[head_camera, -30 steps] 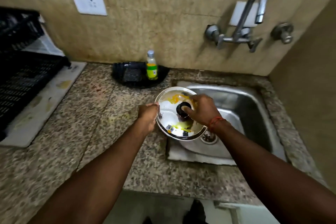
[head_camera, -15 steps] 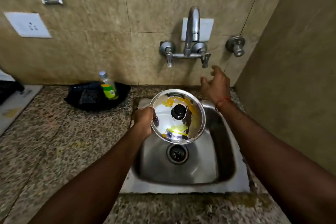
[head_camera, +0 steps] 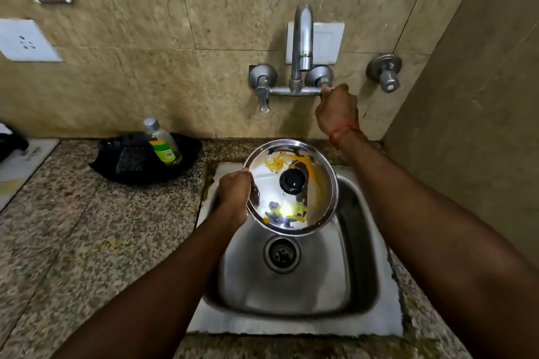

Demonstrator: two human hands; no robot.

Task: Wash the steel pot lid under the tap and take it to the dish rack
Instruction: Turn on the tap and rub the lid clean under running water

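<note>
The round steel pot lid (head_camera: pixel 318 198), with a black knob and yellow smears on its top, hovers over the back of the steel sink (head_camera: pixel 291 291). My left hand (head_camera: pixel 234 194) grips the lid's left rim. My right hand (head_camera: pixel 337 109) is closed around the right handle of the wall tap (head_camera: pixel 302 46), which hides that handle. The spout points down above the lid. No water runs from it.
A black tray (head_camera: pixel 131 160) holding a soap bottle (head_camera: pixel 163 144) sits on the granite counter (head_camera: pixel 73 227) left of the sink. A second valve (head_camera: pixel 385 70) is on the wall at right. A side wall stands close on the right. A white board lies at the far left.
My right hand let go of the lid's knob, rose to the tap and closed on its right handle. The lid, held by my left hand alone, moved over the sink.
</note>
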